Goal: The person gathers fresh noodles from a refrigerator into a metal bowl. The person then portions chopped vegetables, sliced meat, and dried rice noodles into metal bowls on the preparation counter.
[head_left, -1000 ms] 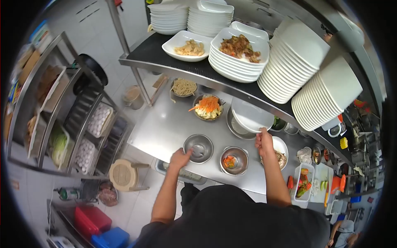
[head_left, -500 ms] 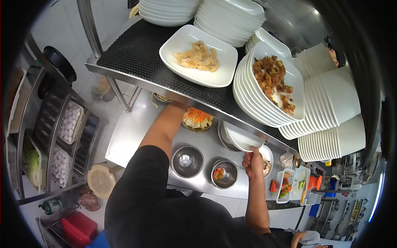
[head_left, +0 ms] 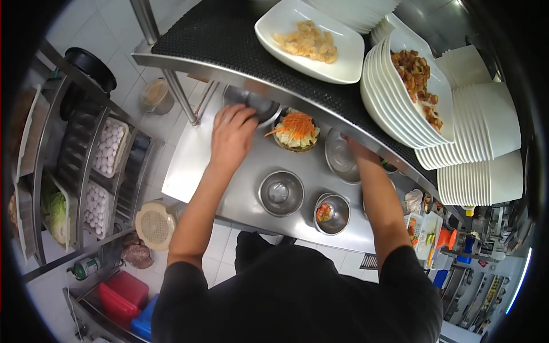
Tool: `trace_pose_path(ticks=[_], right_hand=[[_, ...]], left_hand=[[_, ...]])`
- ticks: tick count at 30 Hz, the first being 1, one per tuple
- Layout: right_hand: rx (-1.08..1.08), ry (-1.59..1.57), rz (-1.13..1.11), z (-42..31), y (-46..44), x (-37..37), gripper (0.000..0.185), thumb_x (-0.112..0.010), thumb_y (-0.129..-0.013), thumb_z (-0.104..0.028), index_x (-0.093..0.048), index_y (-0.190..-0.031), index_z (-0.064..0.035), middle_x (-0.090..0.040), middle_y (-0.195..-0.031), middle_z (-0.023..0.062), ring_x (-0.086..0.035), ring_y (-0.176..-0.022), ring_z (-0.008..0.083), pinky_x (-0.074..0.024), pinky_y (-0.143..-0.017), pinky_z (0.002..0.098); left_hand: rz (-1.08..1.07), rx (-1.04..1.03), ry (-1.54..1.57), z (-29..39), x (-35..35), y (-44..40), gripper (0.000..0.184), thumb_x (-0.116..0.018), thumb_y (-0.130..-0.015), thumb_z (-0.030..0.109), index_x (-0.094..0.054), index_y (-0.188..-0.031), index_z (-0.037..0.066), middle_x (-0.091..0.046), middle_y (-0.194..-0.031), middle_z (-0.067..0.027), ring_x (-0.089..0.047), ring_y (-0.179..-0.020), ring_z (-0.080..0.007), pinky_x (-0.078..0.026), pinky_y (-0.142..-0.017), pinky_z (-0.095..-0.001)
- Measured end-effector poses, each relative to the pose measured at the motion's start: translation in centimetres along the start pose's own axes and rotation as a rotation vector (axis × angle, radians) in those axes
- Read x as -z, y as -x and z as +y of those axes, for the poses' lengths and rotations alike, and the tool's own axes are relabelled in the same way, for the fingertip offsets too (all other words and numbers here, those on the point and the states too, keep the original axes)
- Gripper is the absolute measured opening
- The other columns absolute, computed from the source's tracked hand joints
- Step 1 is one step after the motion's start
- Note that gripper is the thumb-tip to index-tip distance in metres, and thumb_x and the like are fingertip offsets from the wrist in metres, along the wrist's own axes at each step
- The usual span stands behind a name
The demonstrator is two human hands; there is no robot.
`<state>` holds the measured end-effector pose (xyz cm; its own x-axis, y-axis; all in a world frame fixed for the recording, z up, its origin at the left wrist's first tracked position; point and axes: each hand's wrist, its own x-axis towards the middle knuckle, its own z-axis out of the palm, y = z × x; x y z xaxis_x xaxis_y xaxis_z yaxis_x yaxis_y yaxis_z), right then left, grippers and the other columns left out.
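My left hand is over the left edge of a wide metal bowl, partly under the shelf. Its fingers are bent and slightly apart, with nothing visible in them; whether they touch the rim I cannot tell. My right hand reaches beneath the shelf edge, beside another metal bowl, and its fingers are hidden. Between my hands sits a bowl of shredded carrot and cut cabbage. Nearer me on the steel counter stand a metal bowl and a smaller one with red pieces.
The overhead shelf carries a white dish of pale food, a stack of dishes topped with browned food, and stacked white bowls. Egg trays fill a rack at left. Cut vegetables lie at far right.
My left hand has come out from under the shelf. My right hand has moved forward under it, and the white dish it held is no longer visible. The view has shifted.
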<state>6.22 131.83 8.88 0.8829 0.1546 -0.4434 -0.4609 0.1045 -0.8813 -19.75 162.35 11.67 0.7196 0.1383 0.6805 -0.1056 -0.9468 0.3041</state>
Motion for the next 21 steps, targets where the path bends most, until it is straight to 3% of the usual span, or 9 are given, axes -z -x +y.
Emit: trace_pose_path(ticks=[2,8,16,21], right_hand=[[0.017,-0.037,-0.020,0.0,-1.5,-2.4,0.034,-0.047,-0.102,-0.042,-0.058,-0.086,-0.0139,-0.054,-0.063,0.0004,-0.052,-0.050,0.0125,-0.0444,-0.046,0.0291],[0.065,-0.117,0.008,1.8,-4.3,-7.3,0.035,-0.047,-0.101,-0.045,-0.060,-0.090,-0.0138,-0.058,-0.067,0.0022,-0.056,-0.054,0.0146,-0.0479,-0.050,0.0321],[0.042,-0.123,-0.005,2.4,-3.6,-8.3,0.038,-0.048,-0.100,-0.049,-0.062,-0.097,-0.0136,-0.063,-0.073,0.0045,-0.061,-0.059,0.0174,-0.0526,-0.056,0.0360],[0.038,0.057,-0.123,-0.4,0.1,-5.7,0.041,-0.048,-0.099,-0.051,-0.064,-0.101,-0.0135,-0.067,-0.077,0.0059,-0.063,-0.062,0.0192,-0.0555,-0.060,0.0384]], left_hand=[[-0.084,0.086,-0.007,1.2,3.1,4.6,0.011,-0.065,-0.079,0.008,-0.070,-0.088,0.009,-0.066,-0.114,-0.0041,-0.057,-0.118,-0.0255,-0.038,-0.109,-0.0475],[-0.290,0.172,0.035,5.6,6.0,13.3,0.013,-0.065,-0.079,0.007,-0.071,-0.090,0.010,-0.066,-0.118,-0.0047,-0.056,-0.122,-0.0261,-0.037,-0.109,-0.0501],[-0.455,-0.012,0.181,10.1,1.5,16.1,0.014,-0.064,-0.078,0.008,-0.070,-0.090,0.010,-0.065,-0.122,-0.0055,-0.053,-0.128,-0.0273,-0.035,-0.113,-0.0516],[-0.473,-0.076,0.202,10.8,-0.9,16.4,0.015,-0.061,-0.082,0.007,-0.071,-0.092,0.009,-0.066,-0.122,-0.0059,-0.052,-0.129,-0.0258,-0.032,-0.116,-0.0520]])
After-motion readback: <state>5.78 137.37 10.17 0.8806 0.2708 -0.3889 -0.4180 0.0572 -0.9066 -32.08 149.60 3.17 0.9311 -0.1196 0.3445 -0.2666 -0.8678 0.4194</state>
